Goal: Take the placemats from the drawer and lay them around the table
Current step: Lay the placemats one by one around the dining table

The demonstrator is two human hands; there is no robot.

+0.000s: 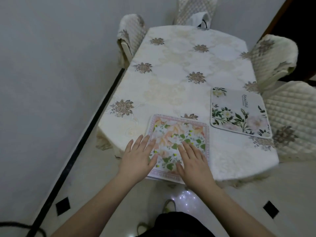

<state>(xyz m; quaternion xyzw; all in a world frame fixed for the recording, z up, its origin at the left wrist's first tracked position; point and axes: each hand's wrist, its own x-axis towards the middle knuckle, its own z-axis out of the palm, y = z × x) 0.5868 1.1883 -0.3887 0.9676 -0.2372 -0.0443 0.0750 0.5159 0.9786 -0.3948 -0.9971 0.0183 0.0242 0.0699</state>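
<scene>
A placemat with pink and green flowers (181,132) lies at the near end of the table (179,69), its near edge hanging slightly over the table's edge. My left hand (138,156) rests flat on its left side, fingers straight. My right hand (193,161) lies flat on its lower right part, fingers straight too. A second placemat, white with green leaves (239,113), lies flat at the table's right edge.
A cream tablecloth with embroidered flowers covers the table. Quilted chairs stand at the right (290,120), far right (273,59), far end (195,11) and far left (130,36). A grey wall runs along the left. The floor below is pale tile.
</scene>
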